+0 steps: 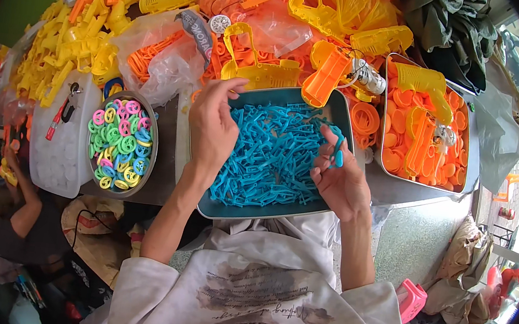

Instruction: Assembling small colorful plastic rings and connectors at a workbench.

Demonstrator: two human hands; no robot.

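A dark teal tray (261, 217) full of small blue plastic pieces (273, 157) lies in front of me. Over its right side my right hand (344, 181) is turned palm up, with a few of the same blue pieces (338, 150) held between thumb and fingers. My left hand (215, 122) hovers at the tray's left rim. Its fingers are bent loosely and point right, the thumb stands apart from them, and nothing shows in it. A yellow plastic frame (260, 69) and an orange-and-yellow plastic part (328, 77) sit just beyond the tray's far edge.
On the left stand a round bowl (154, 150) of colourful small wheels and a translucent lidded box (59, 152) with a red-handled tool on top. At right, a metal tray (420, 182) holds orange parts. Yellow plastic housings (61, 50) pile up behind. A co-worker's arm (28, 199) shows far left.
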